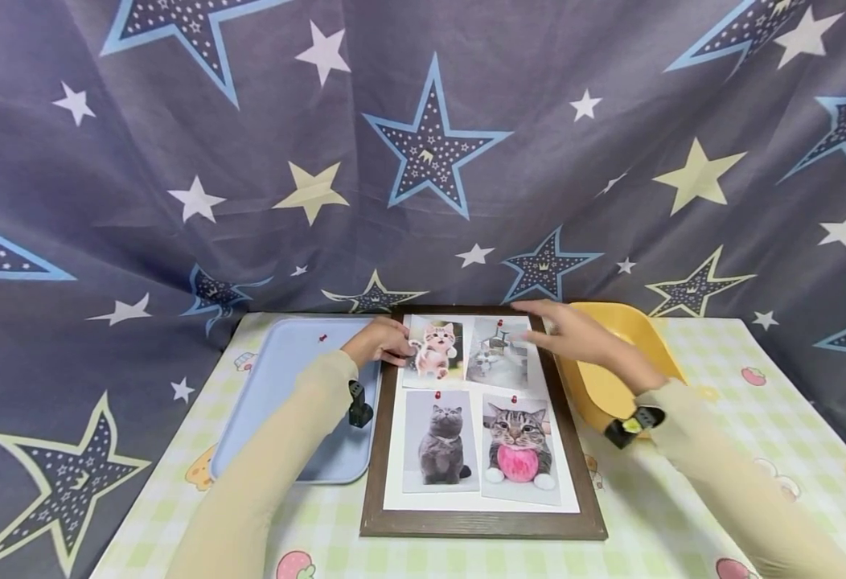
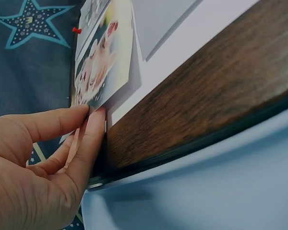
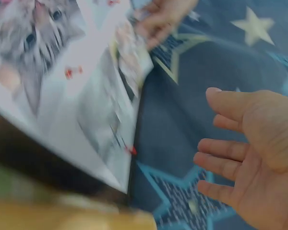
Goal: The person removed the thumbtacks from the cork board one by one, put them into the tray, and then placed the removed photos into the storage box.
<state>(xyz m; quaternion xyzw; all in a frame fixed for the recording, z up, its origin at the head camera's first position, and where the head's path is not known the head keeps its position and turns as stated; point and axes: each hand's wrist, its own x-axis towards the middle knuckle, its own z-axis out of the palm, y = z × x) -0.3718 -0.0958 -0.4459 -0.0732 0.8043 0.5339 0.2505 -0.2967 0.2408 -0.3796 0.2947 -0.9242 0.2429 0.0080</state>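
Note:
My left hand [image 1: 382, 342] pinches the left edge of a photo of an orange kitten [image 1: 435, 351] at the board's upper left. In the left wrist view, thumb and fingertips meet at that photo's corner [image 2: 92, 103]. My right hand [image 1: 569, 331] is held with fingers extended above the upper right of the brown-framed white board [image 1: 484, 524]; the right wrist view shows nothing in its fingers. Three other cat photos lie on the board: a grey striped one [image 1: 497, 362], a sitting grey cat [image 1: 442, 446] and a tabby with a pink ball [image 1: 519, 450]. Red push pins [image 1: 437, 395] top these three.
Left of the board lies a pale blue tray [image 1: 271, 402] with one red push pin [image 1: 324, 338] in it. A yellow bin [image 1: 597, 394] stands at the right, partly behind my right forearm. A star-patterned curtain [image 1: 423, 257] hangs behind the checked tablecloth [image 1: 322, 531].

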